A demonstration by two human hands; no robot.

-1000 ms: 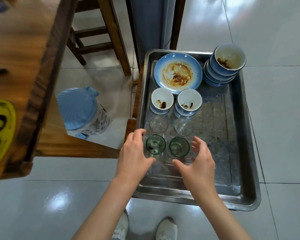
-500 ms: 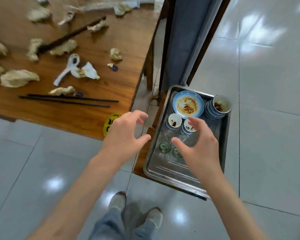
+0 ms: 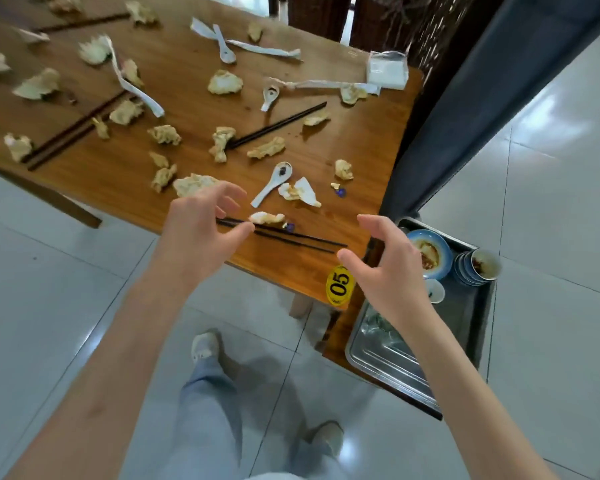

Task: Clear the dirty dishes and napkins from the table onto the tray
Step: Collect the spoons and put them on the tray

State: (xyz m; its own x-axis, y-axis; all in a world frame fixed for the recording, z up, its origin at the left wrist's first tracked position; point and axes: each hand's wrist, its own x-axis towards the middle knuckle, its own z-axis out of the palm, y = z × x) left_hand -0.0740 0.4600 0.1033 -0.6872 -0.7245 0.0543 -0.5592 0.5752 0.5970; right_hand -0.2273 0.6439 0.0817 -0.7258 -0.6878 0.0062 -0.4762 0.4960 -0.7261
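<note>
So the brown wooden desk [image 3: 174, 98] is a proper mess, crumpled beige paper napkins [image 3: 224, 82] scattered all over it, from the far left edge right across. Mixed in are long black chopsticks [image 3: 279, 123], white ceramic soup spoons [image 3: 272, 183] and torn white paper wrappers [image 3: 262, 48].

The left hand [image 3: 196, 233] hovers over the near edge with its fingers [image 3: 234, 195] spread and loosely curled, holding nothing. It sits right by the closest pair of dark chopsticks [image 3: 291, 237] and a small napkin wad [image 3: 266, 217] lying on them, so my guess is those go next.

The right hand [image 3: 390, 268] hangs off the desk corner, just past the yellow oval "05" table sticker [image 3: 340, 285], fingers splayed wide and empty too.

Down to the right, the rectangular steel tray [image 3: 385, 358] sits low on a wooden seat, well below the desk top. It already carries a stained blue plate [image 3: 430, 252], a stack of blue bowls [image 3: 477, 270] and a small white cup [image 3: 435, 291], so the crockery looks done and the napkins are what's left.

What's in the way: the desk corner sits between hands and tray, and a dark grey panel [image 3: 482, 98] crowds the tray's far end.
</note>
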